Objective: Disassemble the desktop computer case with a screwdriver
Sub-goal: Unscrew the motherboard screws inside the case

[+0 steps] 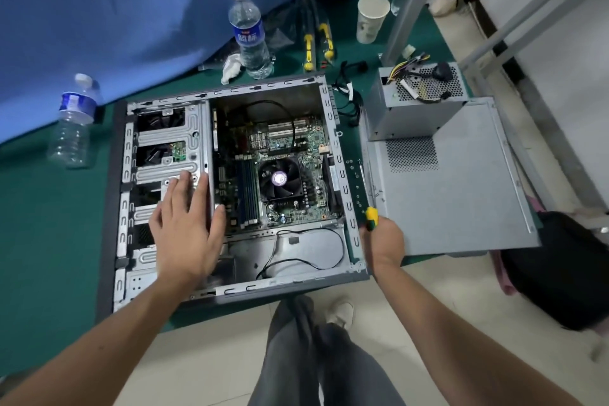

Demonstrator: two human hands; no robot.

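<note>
Green matting carries the case [342, 155] lying open on its side, so your left hand [184, 224] spreads flat-fingered on its drive cage to steady it, while your right hand [384, 242] beside its right wall grips the screwdriver [371, 216], seemingly readying for more screws.

we see a grey computer case [230, 181] on a green table [49, 208], its motherboard [286, 155] green; right of the case, a yellow-and-green screwdriver [371, 215] and a grey perforated side panel [461, 201].
</note>
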